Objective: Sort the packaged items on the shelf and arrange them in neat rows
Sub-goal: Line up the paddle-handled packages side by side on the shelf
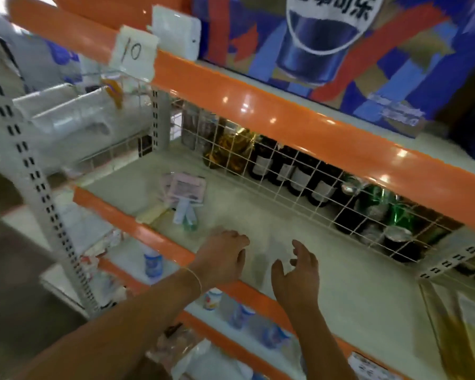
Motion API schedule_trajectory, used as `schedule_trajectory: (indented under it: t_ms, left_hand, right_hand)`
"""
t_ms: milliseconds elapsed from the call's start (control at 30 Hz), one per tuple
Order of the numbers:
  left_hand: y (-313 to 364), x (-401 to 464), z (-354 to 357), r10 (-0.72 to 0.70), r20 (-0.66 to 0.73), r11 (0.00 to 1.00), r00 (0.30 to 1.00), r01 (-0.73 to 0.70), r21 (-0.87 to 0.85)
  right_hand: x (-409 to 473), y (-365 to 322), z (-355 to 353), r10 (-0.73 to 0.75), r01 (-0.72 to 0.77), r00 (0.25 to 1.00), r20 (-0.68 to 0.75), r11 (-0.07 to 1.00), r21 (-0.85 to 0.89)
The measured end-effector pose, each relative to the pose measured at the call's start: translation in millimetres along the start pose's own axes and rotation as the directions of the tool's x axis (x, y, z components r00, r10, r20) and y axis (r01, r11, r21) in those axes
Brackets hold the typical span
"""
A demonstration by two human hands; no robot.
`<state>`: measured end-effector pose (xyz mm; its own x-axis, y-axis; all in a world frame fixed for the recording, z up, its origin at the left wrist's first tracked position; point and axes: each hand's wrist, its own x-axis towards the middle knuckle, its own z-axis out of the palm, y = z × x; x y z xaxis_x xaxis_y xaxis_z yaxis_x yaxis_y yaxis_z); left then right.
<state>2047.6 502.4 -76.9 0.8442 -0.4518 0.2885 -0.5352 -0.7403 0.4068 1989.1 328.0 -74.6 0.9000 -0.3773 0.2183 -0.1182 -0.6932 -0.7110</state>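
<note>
Shelving point(291, 220) fills our view: we count one pale deck at hand height, edged in orange, with a white wire grid point(307, 185) along its back. Behind that grid we count roughly seven or eight dark bottles point(299, 176), though blur and the wires make the tally unsure. On the lower shelf point(137, 259) we count about five small white-and-blue tubs point(152, 263) in a loose line.

On the deck itself, the packaged items point(185, 192) lie in one untidy cluster near its left front: a pink carded pack on top of at least one more, and what look like two small tubes poking out beneath. A pale flat pack point(151, 213) sits just beside them at the lip.

Our two hands hover over the bare middle of the deck, well apart from that cluster. Our left hand point(222, 256) is palm down with fingers loosely curled, holding nothing; our right hand point(299, 267) is spread open, thumb out, also empty.

We judge the sorting is barely begun. Our next move calls for reaching left to the cluster, separating cards from tubes, and laying each kind in its own row across the clear space.
</note>
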Motion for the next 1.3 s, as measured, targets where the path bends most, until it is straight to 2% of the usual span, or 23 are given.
schedule_trajectory:
  t_ms: [133,200,333,467,567,633,767,867,933,1033,1133,1233,1300]
  left_hand:
    - [-47.2,-20.6,-20.5,0.003,-0.048,0.997,0.999,-0.007,-0.080]
    - [-63.5,-26.3,-30.7,-0.014,-0.135,0.993,0.991,-0.002,-0.121]
    - [-89.0,-23.2,-47.7,-0.103,-0.303,0.989,0.947,0.066,-0.128]
    - [-111.9,-15.4,-61.0,-0.205,-0.361,0.977,0.910,0.166,-0.138]
    - [-133.1,-8.0,-72.0,-0.312,-0.298,0.948,0.902,0.275,-0.161]
    - [-149.2,-1.1,-79.0,-0.409,-0.263,0.911,0.874,0.374,-0.174]
    - [-168.4,12.5,-81.4,-0.575,-0.105,0.786,0.812,0.512,-0.347]
    - [-177.4,22.9,-72.2,-0.653,0.008,0.674,0.758,0.585,-0.452]
    - [-181.6,28.1,-67.1,-0.640,-0.025,0.690,0.768,0.560,-0.459]
    - [-186.5,36.7,-53.9,-0.535,-0.093,0.778,0.839,0.447,-0.442]
    - [-184.0,42.8,-37.1,-0.405,-0.031,0.829,0.914,0.353,-0.433]
    - [-184.1,42.8,-24.5,-0.304,-0.022,0.918,0.952,0.287,-0.273]
    - [-190.1,43.1,-23.1,-0.231,-0.010,0.943,0.973,0.221,-0.249]
  right_hand:
    - [-6.5,-26.8,42.1,0.019,-0.019,0.996,0.083,1.000,-0.007]
    - [-5.8,-36.5,58.2,0.015,-0.014,0.994,0.107,1.000,-0.010]
    - [4.8,-50.2,83.2,-0.013,0.015,0.989,0.151,1.000,-0.012]
    - [22.7,-59.4,109.0,-0.030,0.025,0.986,0.165,0.999,0.033]
    - [40.2,-70.2,131.2,-0.043,0.025,0.972,0.229,0.996,0.080]
    - [51.1,-78.8,145.6,-0.031,-0.006,0.960,0.279,0.992,0.130]
    - [63.0,-91.0,169.0,0.001,-0.077,0.934,0.357,0.977,0.201]
    - [68.3,-90.1,178.0,0.100,-0.201,0.935,0.341,0.941,0.273]
    - [70.9,-91.9,173.1,0.150,-0.259,0.935,0.321,0.907,0.332]
    - [74.9,-97.7,165.7,0.177,-0.310,0.918,0.356,0.879,0.363]
    - [75.3,-101.2,162.8,0.215,-0.367,0.896,0.388,0.851,0.375]
    - [71.1,-100.9,161.7,0.298,-0.439,0.879,0.372,0.808,0.392]
    - [68.5,-102.2,162.2,0.307,-0.424,0.891,0.333,0.824,0.375]
